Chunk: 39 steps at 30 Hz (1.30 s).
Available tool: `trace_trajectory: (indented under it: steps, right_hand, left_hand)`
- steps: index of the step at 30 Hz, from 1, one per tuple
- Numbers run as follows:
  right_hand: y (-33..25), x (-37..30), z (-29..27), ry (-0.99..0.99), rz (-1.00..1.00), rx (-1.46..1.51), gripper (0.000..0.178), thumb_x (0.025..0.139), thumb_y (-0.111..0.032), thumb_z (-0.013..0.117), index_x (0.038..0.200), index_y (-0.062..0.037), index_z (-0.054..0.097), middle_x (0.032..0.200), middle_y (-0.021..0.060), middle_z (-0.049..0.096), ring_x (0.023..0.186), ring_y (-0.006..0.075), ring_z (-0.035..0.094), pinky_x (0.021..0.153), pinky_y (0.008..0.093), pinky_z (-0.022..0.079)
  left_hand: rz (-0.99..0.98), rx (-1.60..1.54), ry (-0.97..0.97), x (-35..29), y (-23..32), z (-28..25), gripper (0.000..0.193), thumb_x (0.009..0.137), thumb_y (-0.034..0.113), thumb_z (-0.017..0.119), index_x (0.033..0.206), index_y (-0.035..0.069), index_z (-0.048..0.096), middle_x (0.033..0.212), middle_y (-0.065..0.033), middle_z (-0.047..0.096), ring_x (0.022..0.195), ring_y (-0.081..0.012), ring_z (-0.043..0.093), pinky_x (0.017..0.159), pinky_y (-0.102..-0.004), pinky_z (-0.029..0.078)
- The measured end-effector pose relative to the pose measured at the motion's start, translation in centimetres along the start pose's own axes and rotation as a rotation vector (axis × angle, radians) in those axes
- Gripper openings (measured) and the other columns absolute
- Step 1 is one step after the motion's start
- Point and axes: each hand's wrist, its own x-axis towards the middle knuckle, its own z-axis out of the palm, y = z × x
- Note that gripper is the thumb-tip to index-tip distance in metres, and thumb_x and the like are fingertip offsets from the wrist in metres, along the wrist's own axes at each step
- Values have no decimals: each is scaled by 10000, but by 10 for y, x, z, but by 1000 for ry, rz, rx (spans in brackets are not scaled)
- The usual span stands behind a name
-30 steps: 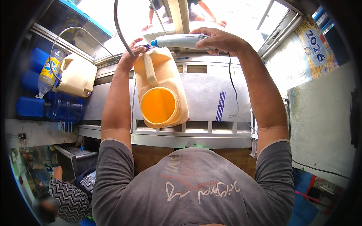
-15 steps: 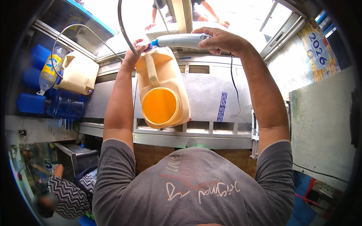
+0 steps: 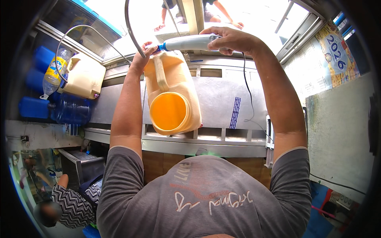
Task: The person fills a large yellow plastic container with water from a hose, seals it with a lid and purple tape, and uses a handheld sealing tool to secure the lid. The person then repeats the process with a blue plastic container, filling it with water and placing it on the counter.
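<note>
My right hand [image 3: 232, 39] is wrapped round a pale grey, tube-shaped heat gun [image 3: 186, 42] with a blue nozzle and a dark cord. Its nozzle points left, close to my left fingers. My left hand [image 3: 143, 54] is closed at the far end of a large cream plastic jug [image 3: 191, 93], its fingers pinching a small blue-purple cap [image 3: 158, 49] at the jug's spout. The jug lies with its wide round orange-toned opening toward me and its handle on top. My fingers partly hide the cap.
A steel counter [image 3: 216, 95] with slots bears the jug and a blue printed strip [image 3: 235, 112]. Another cream jug [image 3: 85, 77], a clear bottle [image 3: 52, 75] and blue containers [image 3: 71, 109] stand at left. A hose [image 3: 127, 23] hangs at the far side. Another person sits beyond the window; one is at lower left.
The heat gun's nozzle has dipped slightly and sits near the cap. My left fingers have shifted a little on the cap. The jug has hardly moved.
</note>
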Motion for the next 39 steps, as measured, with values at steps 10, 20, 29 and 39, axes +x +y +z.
trace_trajectory:
  steps: [10, 20, 29, 39]
  right_hand:
    - [6, 4, -4, 15, 23, 21, 594, 836, -253, 705, 1395, -138, 539, 817, 56, 625, 583, 70, 516, 564, 232, 455]
    - [8, 7, -2, 3, -27, -16, 590, 858, -293, 688, 1408, -152, 528, 858, 73, 632, 607, 82, 526, 582, 240, 471]
    - [10, 15, -4, 16, -10, -2, 657, 733, -306, 714, 1357, -158, 570, 849, 64, 639, 603, 79, 572, 576, 227, 527]
    - [6, 16, -7, 13, -10, 17, 628, 755, -295, 698, 1350, -135, 575, 867, 76, 643, 593, 76, 554, 566, 223, 525]
  left_hand:
    - [15, -17, 23, 2, -8, -9, 588, 906, 332, 561, 1402, 45, 427, 1197, -122, 575, 1187, -220, 494, 1033, -373, 402]
    - [37, 0, 51, 6, -14, -6, 561, 892, 241, 631, 1370, 35, 421, 1100, -113, 626, 1042, -172, 604, 904, -321, 523]
    - [-11, 37, 51, 3, -7, -4, 646, 867, 264, 708, 1392, 34, 410, 1127, -113, 623, 1026, -176, 613, 929, -319, 526]
    - [-45, -95, 19, -2, 0, 0, 671, 868, 284, 722, 1392, 19, 398, 1129, -127, 632, 1089, -188, 607, 936, -303, 536]
